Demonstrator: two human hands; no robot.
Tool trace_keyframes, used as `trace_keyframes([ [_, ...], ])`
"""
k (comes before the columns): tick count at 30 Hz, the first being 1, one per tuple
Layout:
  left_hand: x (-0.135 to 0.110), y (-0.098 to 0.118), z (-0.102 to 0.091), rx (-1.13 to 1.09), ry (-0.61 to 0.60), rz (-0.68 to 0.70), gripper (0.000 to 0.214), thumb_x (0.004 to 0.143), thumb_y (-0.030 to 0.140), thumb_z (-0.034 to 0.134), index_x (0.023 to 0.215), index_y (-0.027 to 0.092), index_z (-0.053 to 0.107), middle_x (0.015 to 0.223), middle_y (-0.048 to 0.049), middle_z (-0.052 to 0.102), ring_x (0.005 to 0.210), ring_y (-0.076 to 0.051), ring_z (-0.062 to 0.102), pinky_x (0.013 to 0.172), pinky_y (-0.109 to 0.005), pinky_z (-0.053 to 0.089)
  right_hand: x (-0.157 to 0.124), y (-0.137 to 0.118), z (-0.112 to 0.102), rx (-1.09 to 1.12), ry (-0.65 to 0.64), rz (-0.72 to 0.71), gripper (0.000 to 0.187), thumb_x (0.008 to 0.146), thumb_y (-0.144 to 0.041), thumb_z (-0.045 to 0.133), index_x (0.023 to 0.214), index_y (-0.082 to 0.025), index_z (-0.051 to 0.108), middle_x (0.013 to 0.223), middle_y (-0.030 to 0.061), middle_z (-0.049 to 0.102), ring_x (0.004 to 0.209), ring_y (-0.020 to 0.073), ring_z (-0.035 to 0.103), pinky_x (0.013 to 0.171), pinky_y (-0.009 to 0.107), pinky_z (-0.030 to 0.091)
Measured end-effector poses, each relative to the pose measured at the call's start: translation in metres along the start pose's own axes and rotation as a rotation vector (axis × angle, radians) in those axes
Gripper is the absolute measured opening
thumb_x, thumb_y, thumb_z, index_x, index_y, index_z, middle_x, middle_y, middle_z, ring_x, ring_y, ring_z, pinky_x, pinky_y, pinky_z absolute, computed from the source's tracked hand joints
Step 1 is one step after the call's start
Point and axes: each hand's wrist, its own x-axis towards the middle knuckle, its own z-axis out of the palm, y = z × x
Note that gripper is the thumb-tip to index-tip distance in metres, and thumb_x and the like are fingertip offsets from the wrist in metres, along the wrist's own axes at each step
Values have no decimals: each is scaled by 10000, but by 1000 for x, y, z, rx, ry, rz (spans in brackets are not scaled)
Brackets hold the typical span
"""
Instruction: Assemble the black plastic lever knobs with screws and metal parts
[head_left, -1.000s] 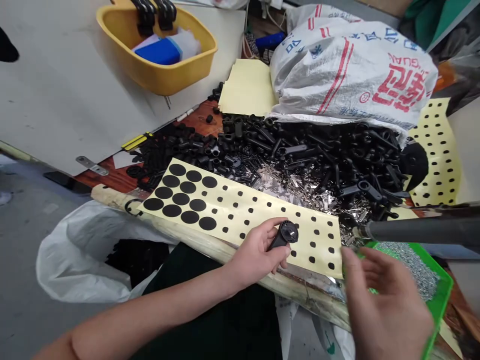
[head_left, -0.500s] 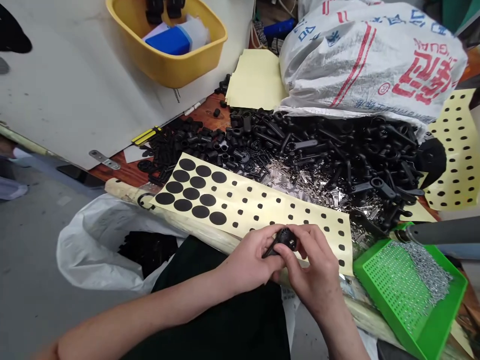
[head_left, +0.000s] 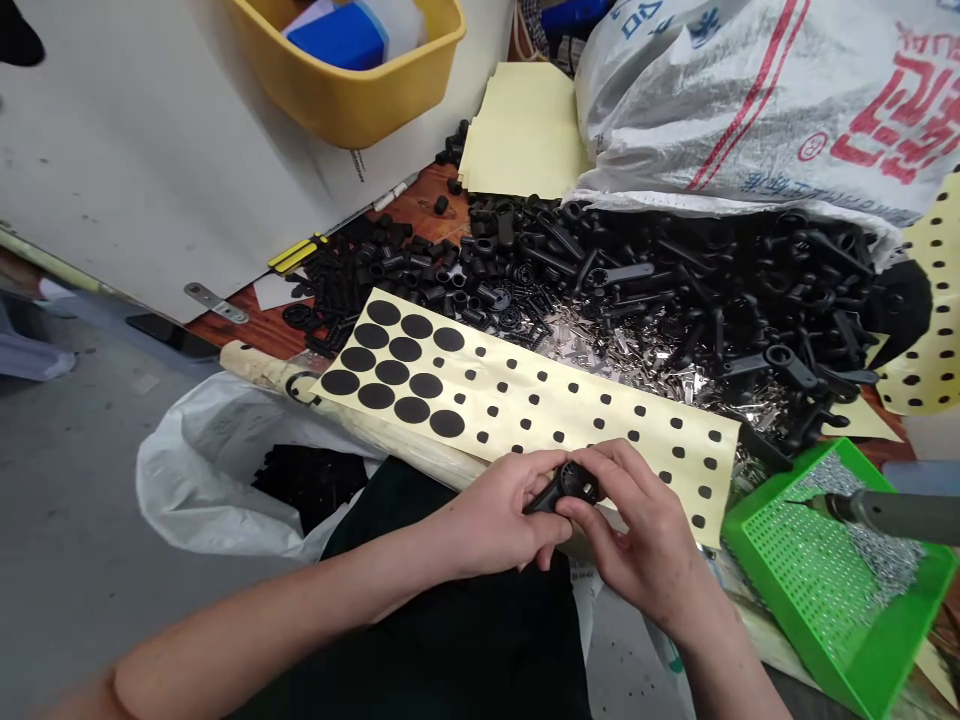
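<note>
Between both hands is a black plastic handle [head_left: 551,494] with a round head; a small metallic spot shows in the head's face. My left hand [head_left: 502,510] is closed around the narrower shaft. With thumb and fingers, my right hand [head_left: 637,515] pinches the round head from the other side. The hands are just above the near edge of a pale yellow sticker sheet [head_left: 517,380], which carries large black discs at its left end and small black dots over the rest. Fingers hide part of the handle.
Behind the sheet lie heaped black plastic parts [head_left: 630,280] and small metal pieces [head_left: 600,345]. At right, a green tray [head_left: 840,640] holds screws, with a screwdriver-like tool [head_left: 885,512] over it. A white sack [head_left: 720,130], yellow bin [head_left: 360,105] and yellow-handled tool [head_left: 298,252] stand further back.
The camera view has shifted, and the handle is turned slightly, showing more of its shaft. The screwdriver-like tool now reaches further over the green tray. Both hands keep their hold.
</note>
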Motion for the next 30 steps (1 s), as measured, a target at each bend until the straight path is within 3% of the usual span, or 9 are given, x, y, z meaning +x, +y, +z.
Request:
trace_keyframes([
  [7,-20,-4,-17,-150,47,-76,489,631,31,603,1085,162,478,595,86,521,413,-63,491,389,-164,411,8,2,23,92,8,-78,374,863,-196,574,1232,-236,529,1013,73,585,883,159,638,726,223,545],
  [11,-55,4,-37,-172,196,-22,479,615,177,727,1026,185,482,656,72,518,527,-70,472,469,-178,399,37,-6,36,266,-48,73,311,860,-326,582,1162,-254,604,1095,82,618,861,169,667,681,237,562],
  [13,-74,9,-48,-38,351,17,501,605,238,761,1031,198,501,695,69,487,594,-76,454,523,-183,392,52,-14,50,267,-17,206,238,860,-366,561,1020,-224,666,1021,85,669,768,168,678,637,254,562],
  [16,-92,15,-69,407,619,12,547,623,291,754,1112,236,514,748,53,501,651,-106,469,569,-208,386,69,-24,78,112,26,303,254,848,-392,544,819,-189,694,814,79,702,685,187,667,622,300,548],
  [18,-96,17,-84,763,673,1,429,715,254,636,1133,241,541,693,47,528,611,-120,478,567,-226,356,73,-29,95,-76,106,298,263,848,-391,545,783,-175,682,770,78,688,616,183,639,548,302,507],
  [21,-94,22,-103,1148,479,53,420,728,149,508,1128,235,602,625,28,570,562,-136,496,538,-242,300,70,-32,111,-262,161,207,220,851,-366,559,786,-184,665,748,58,662,546,160,600,441,264,412],
  [24,-87,28,-112,1335,257,135,466,703,111,495,1128,244,631,613,9,598,535,-145,498,494,-257,241,68,-31,113,-270,145,154,163,840,-322,575,746,-205,640,683,30,636,497,143,576,414,248,378],
  [27,-81,33,-115,1398,152,169,411,687,100,510,1046,227,663,599,-1,605,521,-149,496,479,-267,219,69,-29,110,-162,145,247,139,796,-318,620,713,-208,628,617,12,631,448,139,565,406,253,396],
  [30,-78,34,-115,1413,126,154,383,662,85,525,993,214,667,582,-2,601,504,-151,483,478,-271,212,73,-30,108,-46,115,416,132,753,-331,654,724,-202,654,599,10,654,439,143,578,427,263,447],
])
